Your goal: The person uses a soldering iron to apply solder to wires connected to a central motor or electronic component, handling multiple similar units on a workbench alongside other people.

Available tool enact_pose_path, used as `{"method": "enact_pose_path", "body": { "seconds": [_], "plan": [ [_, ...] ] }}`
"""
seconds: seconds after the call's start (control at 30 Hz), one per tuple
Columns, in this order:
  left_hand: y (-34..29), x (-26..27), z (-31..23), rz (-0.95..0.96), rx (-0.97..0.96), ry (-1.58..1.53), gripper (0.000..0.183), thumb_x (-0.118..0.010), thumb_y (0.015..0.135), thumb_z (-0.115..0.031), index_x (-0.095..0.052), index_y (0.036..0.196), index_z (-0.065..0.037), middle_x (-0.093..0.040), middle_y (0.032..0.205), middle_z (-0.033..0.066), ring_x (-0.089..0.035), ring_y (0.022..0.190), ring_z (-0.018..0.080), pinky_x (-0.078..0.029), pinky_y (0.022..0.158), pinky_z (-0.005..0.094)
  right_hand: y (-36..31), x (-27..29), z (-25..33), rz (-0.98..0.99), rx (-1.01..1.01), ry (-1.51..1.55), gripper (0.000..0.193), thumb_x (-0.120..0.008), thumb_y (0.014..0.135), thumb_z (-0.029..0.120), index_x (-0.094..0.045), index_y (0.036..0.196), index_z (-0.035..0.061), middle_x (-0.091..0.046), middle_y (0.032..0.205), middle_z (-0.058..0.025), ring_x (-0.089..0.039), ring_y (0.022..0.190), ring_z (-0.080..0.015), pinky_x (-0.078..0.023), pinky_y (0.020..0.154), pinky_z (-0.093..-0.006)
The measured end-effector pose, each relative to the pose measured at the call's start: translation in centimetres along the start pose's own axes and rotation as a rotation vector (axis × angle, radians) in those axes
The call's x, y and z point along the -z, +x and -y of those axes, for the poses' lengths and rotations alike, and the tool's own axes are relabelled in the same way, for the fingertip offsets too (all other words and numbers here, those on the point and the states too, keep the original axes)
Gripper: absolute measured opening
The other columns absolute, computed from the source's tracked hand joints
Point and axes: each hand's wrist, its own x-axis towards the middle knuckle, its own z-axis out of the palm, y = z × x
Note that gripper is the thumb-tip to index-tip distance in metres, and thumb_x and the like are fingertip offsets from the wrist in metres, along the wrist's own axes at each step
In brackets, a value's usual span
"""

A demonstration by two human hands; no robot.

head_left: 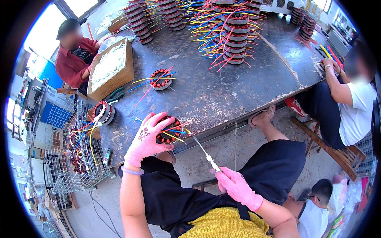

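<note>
My left hand [146, 137], in a pink glove, grips a motor stator [166, 138] at the near edge of the dark table. The stator is a ring with red insulation and dark windings; yellow, blue and red wires stick out of it towards the right. My right hand [239, 188], also gloved in pink, is closed around a slim tool [213, 162] with a white handle and a long, thin metal shaft. The shaft's tip points up and left, close to the wire ends; I cannot tell whether it touches them.
Two more stators, one upright [104, 113] and one flat [160, 83], rest farther up the table [178, 105]. Tall stator stacks [237, 43] bristle with wires behind. Left are a cardboard box [115, 85] of white strips, green-handled pliers [116, 94] and a wire basket [79, 180]. Other people sit nearby.
</note>
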Motion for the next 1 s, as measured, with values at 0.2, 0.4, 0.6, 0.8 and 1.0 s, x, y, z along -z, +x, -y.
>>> {"method": "enact_pose_path", "body": {
  "seconds": [0.2,0.4,0.6,0.8,1.0],
  "plan": [
    [0.2,-0.1,0.2,-0.008,-0.032,-0.029,0.084,-0.087,0.061,-0.025,-0.055,0.138,-0.013,-0.05,0.143,0.0145,-0.045,0.133,0.0366,-0.028,0.118,0.0489,0.2,0.2,-1.3,0.0,-0.003,0.043,0.036,-0.047,0.104,0.025,-0.06,0.126,-0.0008,-0.051,0.068,-0.001,-0.049,0.061,-0.0071,-0.043,0.059,-0.0267],
    [0.2,0.0,0.1,0.0,-0.024,-0.027,0.084,-0.088,0.06,-0.025,-0.055,0.137,-0.013,-0.05,0.142,0.0144,-0.045,0.133,0.0362,-0.028,0.119,0.0483,0.2,0.2,-0.9,-0.004,0.004,-0.006,0.036,-0.047,0.104,0.024,-0.06,0.126,-0.0007,-0.052,0.068,-0.0013,-0.051,0.061,-0.0075,-0.044,0.059,-0.0273],
    [0.2,-0.3,0.4,0.012,-0.011,-0.034,0.09,-0.089,0.055,-0.02,-0.055,0.139,-0.014,-0.048,0.145,0.012,-0.039,0.137,0.0415,-0.033,0.116,0.0488,0.2,0.2,-1.2,0.003,0.052,-0.033,0.034,-0.047,0.104,0.024,-0.061,0.122,-0.0011,-0.053,0.068,-0.0047,-0.052,0.059,-0.0105,-0.045,0.059,-0.029],
    [0.1,-0.2,0.4,0.012,0.0,-0.031,0.089,-0.089,0.056,-0.02,-0.055,0.138,-0.015,-0.048,0.145,0.0118,-0.039,0.137,0.0412,-0.033,0.115,0.0484,0.1,0.2,-0.6,-0.001,0.066,-0.072,0.033,-0.047,0.104,0.022,-0.061,0.122,-0.0014,-0.053,0.068,-0.0054,-0.053,0.058,-0.0111,-0.045,0.059,-0.0293],
    [0.4,-0.1,0.4,0.016,-0.013,-0.043,0.092,-0.09,0.055,-0.022,-0.053,0.14,-0.012,-0.049,0.144,0.0121,-0.04,0.137,0.0405,-0.032,0.116,0.0487,0.2,0.3,-1.1,-0.006,0.05,-0.014,0.033,-0.048,0.103,0.022,-0.061,0.123,-0.0012,-0.053,0.069,-0.0046,-0.052,0.059,-0.0097,-0.045,0.059,-0.0286]
  ]
}}
